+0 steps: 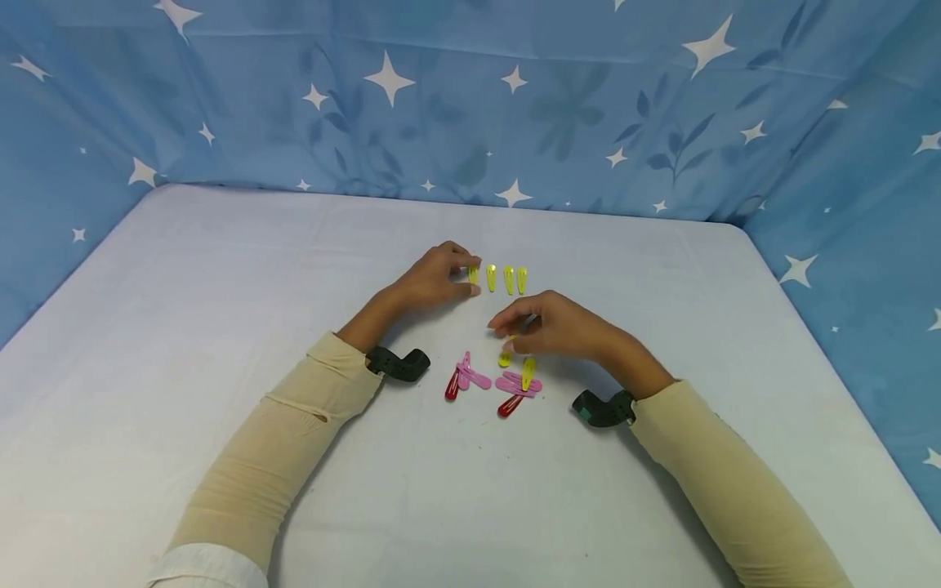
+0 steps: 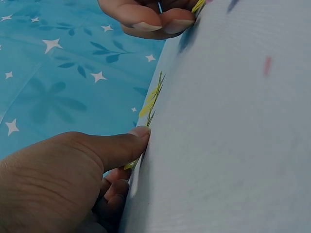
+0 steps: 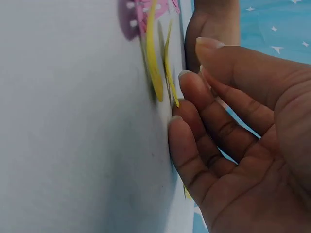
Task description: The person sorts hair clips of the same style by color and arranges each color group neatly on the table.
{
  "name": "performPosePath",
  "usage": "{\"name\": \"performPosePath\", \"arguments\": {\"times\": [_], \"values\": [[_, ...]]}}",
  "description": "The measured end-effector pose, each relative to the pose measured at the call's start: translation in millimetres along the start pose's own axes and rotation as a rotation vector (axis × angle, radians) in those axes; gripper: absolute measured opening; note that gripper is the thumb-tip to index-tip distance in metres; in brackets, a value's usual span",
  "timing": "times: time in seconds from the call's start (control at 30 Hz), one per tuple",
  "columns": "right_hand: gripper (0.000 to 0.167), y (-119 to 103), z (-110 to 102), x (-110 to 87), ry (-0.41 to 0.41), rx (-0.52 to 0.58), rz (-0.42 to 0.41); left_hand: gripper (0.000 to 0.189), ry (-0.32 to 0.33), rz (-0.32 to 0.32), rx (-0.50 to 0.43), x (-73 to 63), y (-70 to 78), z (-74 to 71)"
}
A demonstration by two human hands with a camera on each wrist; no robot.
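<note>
My left hand (image 1: 434, 279) pinches a yellow snap hair clip (image 1: 474, 276) by its two ends, thumb near and fingers far. That clip is at the left end of a row; three more yellow clips (image 1: 509, 279) lie upright to its right. In the left wrist view, the thumb and fingers hide most of the held clip (image 2: 130, 166). My right hand (image 1: 562, 327) hovers with loosely bent fingers above a yellow clip (image 1: 504, 359), partly hidden by it. In the right wrist view, nothing is between the fingers of the right hand (image 3: 243, 141); two yellow clips (image 3: 154, 63) lie beside the fingertips.
Nearer me, pink clips (image 1: 478, 377) cross a red clip (image 1: 452, 387). To their right lie more pink clips (image 1: 507, 384), a yellow clip (image 1: 528, 374) on top, and a red clip (image 1: 509, 407). A white cloth covers the table (image 1: 367, 506); a blue star-patterned curtain (image 1: 456, 122) hangs behind.
</note>
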State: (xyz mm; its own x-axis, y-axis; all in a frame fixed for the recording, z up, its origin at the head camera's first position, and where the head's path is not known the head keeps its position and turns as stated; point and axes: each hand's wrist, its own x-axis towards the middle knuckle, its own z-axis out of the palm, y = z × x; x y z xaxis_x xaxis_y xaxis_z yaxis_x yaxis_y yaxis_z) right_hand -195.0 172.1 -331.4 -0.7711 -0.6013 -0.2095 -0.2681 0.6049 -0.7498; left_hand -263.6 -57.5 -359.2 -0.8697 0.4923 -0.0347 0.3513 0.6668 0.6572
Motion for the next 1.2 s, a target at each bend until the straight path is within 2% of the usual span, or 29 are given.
{"name": "performPosePath", "arguments": {"times": [0.27, 0.7, 0.93, 1.13, 1.2], "values": [[0.037, -5.6, 8.0, 1.2, -0.031, -0.128, 0.024, 0.054, 0.009, 0.017, 0.000, 1.3, -2.7, 2.4], [0.016, -7.6, 9.3, -0.5, -0.060, -0.145, -0.048, 0.054, 0.009, 0.007, -0.001, 2.2, -2.8, 1.5], [0.006, -5.7, 7.8, 0.8, 0.003, -0.154, -0.062, 0.052, 0.019, 0.007, 0.006, -1.6, 1.1, -0.1], [0.008, -2.0, 6.6, 2.5, 0.053, -0.106, -0.008, 0.053, 0.005, -0.009, -0.007, -0.8, 0.3, 1.7], [0.012, -1.2, 5.7, 2.4, 0.074, -0.080, -0.014, 0.053, 0.006, -0.012, -0.006, -0.3, 0.0, 1.7]]}}
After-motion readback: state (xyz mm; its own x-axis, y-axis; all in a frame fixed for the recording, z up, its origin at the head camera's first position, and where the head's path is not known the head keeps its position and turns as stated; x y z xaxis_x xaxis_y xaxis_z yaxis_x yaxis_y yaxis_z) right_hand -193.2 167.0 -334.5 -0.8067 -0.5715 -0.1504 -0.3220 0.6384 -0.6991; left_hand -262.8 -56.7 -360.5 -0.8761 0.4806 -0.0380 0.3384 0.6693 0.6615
